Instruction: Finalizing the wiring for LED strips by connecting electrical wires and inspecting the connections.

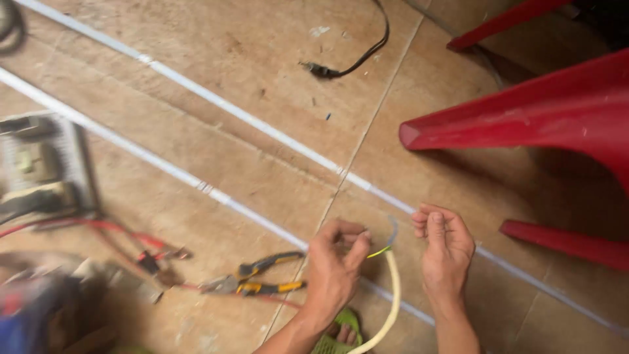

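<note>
My left hand [335, 269] pinches the end of a cream-coloured cable [393, 295] that curves up from below; thin yellow-green and pale blue inner wires [383, 246] stick out of its end. My right hand [445, 246] is beside it to the right, fingers curled in, close to the thin blue wire; whether it grips the wire I cannot tell. Pliers with black and yellow handles [259, 278] lie on the tiled floor just left of my left hand.
Two long white strips [216, 105] run diagonally across the floor. A red plastic chair [544, 118] stands at right. A black cord with a plug [341, 65] lies at the top. A grey metal device [42, 164] with red leads and clips [144, 252] sits at left.
</note>
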